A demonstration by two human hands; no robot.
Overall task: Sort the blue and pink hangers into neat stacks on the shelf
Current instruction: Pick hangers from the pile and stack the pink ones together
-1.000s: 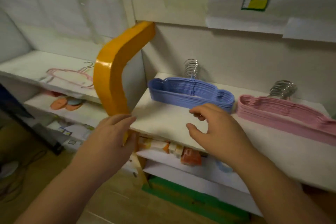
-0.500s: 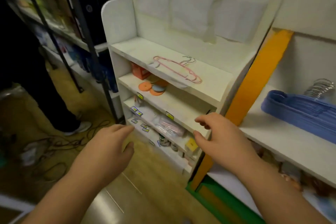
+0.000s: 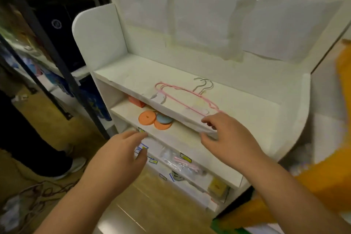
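Both your hands are open and hold nothing: left hand [image 3: 121, 156], right hand [image 3: 226, 138]. Pink hangers [image 3: 182, 97] on the shelf [image 3: 256, 112] are not yet stacked.

We see our left hand [image 3: 121, 155] and right hand [image 3: 230, 139] bare, forearms uncovered, no sleeves, rings or watch.
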